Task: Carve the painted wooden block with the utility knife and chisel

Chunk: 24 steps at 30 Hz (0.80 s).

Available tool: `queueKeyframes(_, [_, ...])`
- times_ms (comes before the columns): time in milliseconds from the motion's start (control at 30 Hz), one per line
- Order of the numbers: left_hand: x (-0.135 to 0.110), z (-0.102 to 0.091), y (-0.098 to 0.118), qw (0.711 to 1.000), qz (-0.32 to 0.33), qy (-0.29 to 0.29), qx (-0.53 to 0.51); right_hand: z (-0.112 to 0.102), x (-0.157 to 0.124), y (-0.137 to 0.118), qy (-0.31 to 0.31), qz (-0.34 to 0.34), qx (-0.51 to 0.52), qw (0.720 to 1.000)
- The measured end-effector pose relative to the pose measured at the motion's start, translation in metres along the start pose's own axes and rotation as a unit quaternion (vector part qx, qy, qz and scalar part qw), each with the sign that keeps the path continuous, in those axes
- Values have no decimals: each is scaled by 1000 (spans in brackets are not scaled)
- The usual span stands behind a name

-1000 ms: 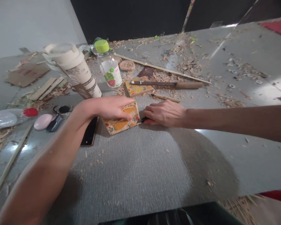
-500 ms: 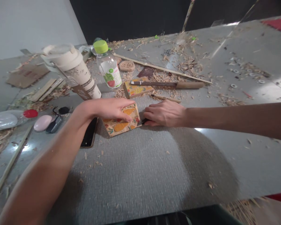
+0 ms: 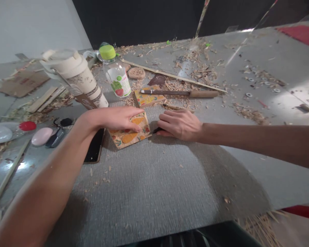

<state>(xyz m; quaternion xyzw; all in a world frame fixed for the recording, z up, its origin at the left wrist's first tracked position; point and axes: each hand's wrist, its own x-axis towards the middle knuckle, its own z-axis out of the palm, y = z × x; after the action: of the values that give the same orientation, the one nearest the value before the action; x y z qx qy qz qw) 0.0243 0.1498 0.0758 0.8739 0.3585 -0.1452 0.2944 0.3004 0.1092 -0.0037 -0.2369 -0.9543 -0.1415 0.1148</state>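
My left hand (image 3: 118,118) grips a square wooden block (image 3: 130,137) painted with orange and red shapes, its thumb lying across the top face. It holds the block down on the grey textured surface. Closed around a small dark knife (image 3: 157,130), my right hand (image 3: 179,125) rests just right of the block. The knife points at the block's right edge, where a thin pale sliver of wood shows; most of its handle is hidden by the fingers. Behind, a second painted block (image 3: 149,97) lies under the tip of a long wooden-handled tool (image 3: 180,93).
A patterned tumbler (image 3: 79,80) and a green-capped bottle (image 3: 117,77) stand behind my left hand. A phone (image 3: 94,149) lies partly under that wrist. A thin tool (image 3: 177,107), a long strip (image 3: 175,75), wood shavings (image 3: 203,73) and several washers (image 3: 248,94) lie about.
The knife has pulled back slightly from the block's corner, and a pale sliver now shows there. My left hand keeps its hold on the block. The whole view has shifted a little.
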Motion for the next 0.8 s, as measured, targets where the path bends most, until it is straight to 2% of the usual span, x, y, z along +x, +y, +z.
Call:
queueKeyframes(233, [2,0,0,1000,10,-4,-3,-1,2,-5,-15,16,2,1000])
queueKeyframes(533, [1,-3,5,1000,16,-23,-3,-1,6,4,-81,-28,29,996])
queueKeyframes(800, [2,-2,4,1000,21,-14,-12,2,8,9,-101,-41,32,994])
